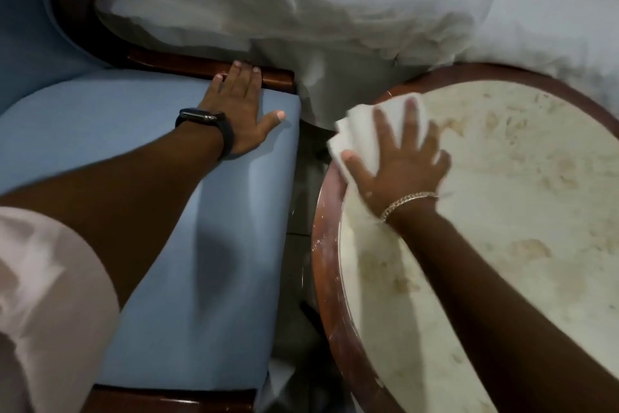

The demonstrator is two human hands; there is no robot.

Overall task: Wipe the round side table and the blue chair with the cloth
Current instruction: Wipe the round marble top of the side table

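Observation:
The round side table (522, 198) fills the right side, with a cream stone top and a reddish wooden rim. My right hand (398, 165) presses a folded white cloth (361, 131) flat on the table's near-left edge, fingers spread over it. The blue chair (187, 211) lies to the left, its padded seat framed by dark wood. On the seat's far right corner rests my left hand (237, 111), palm down and fingers apart, with its fingertips on the wooden frame (278, 78). It holds nothing.
A white bed cover (301, 4) hangs rumpled across the top, touching the table's far rim. A narrow dark gap of floor (301, 211) separates chair and table. My left wrist wears a black watch and my right wrist a chain bracelet.

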